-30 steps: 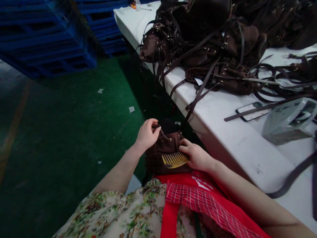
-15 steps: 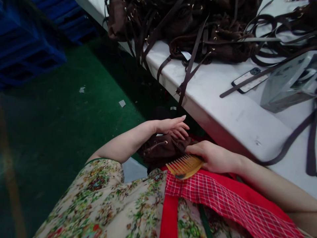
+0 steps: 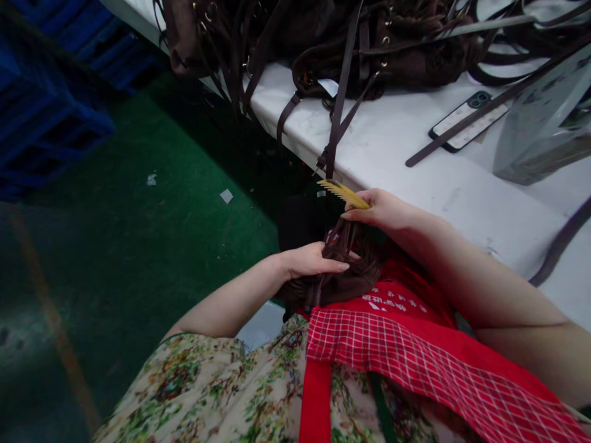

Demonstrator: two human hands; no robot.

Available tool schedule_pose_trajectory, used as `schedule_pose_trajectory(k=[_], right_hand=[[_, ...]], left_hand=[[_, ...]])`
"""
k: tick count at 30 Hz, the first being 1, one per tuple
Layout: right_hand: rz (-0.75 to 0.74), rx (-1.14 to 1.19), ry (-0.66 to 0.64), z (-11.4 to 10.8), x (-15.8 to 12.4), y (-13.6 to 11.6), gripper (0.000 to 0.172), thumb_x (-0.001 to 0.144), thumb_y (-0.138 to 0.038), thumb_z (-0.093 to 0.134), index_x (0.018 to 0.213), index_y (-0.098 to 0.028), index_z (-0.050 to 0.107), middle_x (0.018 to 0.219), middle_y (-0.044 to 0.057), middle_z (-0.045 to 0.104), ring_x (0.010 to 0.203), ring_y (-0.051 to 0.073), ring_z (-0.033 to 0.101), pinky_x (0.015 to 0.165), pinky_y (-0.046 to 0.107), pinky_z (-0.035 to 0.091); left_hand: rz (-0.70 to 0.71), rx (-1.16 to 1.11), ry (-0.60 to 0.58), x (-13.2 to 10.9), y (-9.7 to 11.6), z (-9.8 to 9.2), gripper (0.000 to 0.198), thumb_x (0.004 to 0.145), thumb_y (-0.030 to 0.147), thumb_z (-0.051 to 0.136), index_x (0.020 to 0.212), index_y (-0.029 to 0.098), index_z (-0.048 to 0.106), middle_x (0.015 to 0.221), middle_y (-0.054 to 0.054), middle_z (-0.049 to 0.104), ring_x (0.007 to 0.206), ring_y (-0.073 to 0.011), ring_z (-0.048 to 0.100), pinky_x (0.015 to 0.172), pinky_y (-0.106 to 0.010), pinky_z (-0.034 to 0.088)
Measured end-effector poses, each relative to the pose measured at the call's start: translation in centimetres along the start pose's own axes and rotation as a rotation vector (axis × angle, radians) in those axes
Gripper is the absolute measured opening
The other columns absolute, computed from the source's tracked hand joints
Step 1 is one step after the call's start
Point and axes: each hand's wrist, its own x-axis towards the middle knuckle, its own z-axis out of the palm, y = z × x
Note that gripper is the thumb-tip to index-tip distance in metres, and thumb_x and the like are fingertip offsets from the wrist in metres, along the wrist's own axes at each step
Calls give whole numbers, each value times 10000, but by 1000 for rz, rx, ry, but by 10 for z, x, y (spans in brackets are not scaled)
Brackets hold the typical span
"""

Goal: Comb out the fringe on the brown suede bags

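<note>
Red apron with white-checked band [image 3: 364, 338]: worn over your floral garment [image 3: 203, 387], on the near side of the landmark, a dark brown bag of soft fabric [image 3: 344, 288].
Bag: between your hands and the apron, its upper part bunched into folds, partly covered by your left hand [image 3: 311, 258].
Left hand: at the bag's left, closed round the folds, thumb across their near face; the fingers behind are hidden.
Bag, handling: probably light, limp and quick to slump; the gathered folds should offer the surest hold.
Right hand [image 3: 369, 209]: beyond the bag and to its right, thumb and fingers pinching a yellow, wide-toothed comb [image 3: 344, 193]; whether they also grip the thin brown strips below, you cannot tell.
Comb, handling: likely light and stiff, perhaps slippery, its teeth breakable; best held at the end you cover.
White-covered table [image 3: 392, 147]: beyond the bag, to its right, bearing a phone in a patterned case [image 3: 451, 122].
Heap of dark brown bags with straps [image 3: 314, 37]: on the table, well beyond your bag.
Blue slatted pallets [image 3: 46, 117]: far beyond the bag, to its left.
</note>
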Motion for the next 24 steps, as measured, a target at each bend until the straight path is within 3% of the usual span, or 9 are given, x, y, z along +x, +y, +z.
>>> schedule_pose_trajectory(k=[3,7,10,13,16,20,24], right_hand=[[105,-54,-31,14,21,25,337,708,-506,683,710,-182,590,546,-34,553,468,106,475,467,237,376],[101,-380,141,17,15,39,369,776,-506,646,933,-174,614,845,77,679,723,200,613,651,299,455],[-8,-528,201,11,-11,28,299,932,-456,437,960,-184,559,889,98,666,788,214,619,698,309,439],[-88,-620,76,15,-41,12,308,985,-417,325,852,-216,516,754,44,628,674,186,594,622,290,401],[-115,-737,13,32,-60,6,286,990,-379,336,853,-211,522,780,43,617,647,174,592,597,284,379],[-100,-791,-41,51,-61,11,285,998,-320,313,907,-184,546,834,63,609,648,164,603,592,276,390],[-92,-788,-139,52,-49,19,261,991,-283,344,922,-172,569,877,72,632,725,174,635,633,261,427]], left_hand=[[-61,-292,181,3,-27,8,353,638,328,807,924,140,724,936,-85,733,847,-190,684,835,-309,522],[-99,-534,244,5,-42,7,391,600,278,836,934,117,712,892,-86,734,803,-180,686,800,-291,521],[-92,-557,174,5,-39,3,357,611,256,829,914,105,716,880,-95,735,806,-190,690,806,-294,517],[-68,-551,104,6,-32,3,358,634,243,811,954,112,716,955,-108,732,868,-203,687,854,-312,508],[-33,-475,89,10,-29,5,376,632,218,810,984,128,713,1001,-97,727,918,-196,675,907,-311,488],[-12,-368,-13,12,-32,6,355,673,254,789,999,140,705,1016,-95,722,952,-209,669,943,-347,478],[28,-219,-135,11,-30,5,327,741,290,738,1029,141,698,1057,-106,708,1023,-213,644,980,-357,461]])
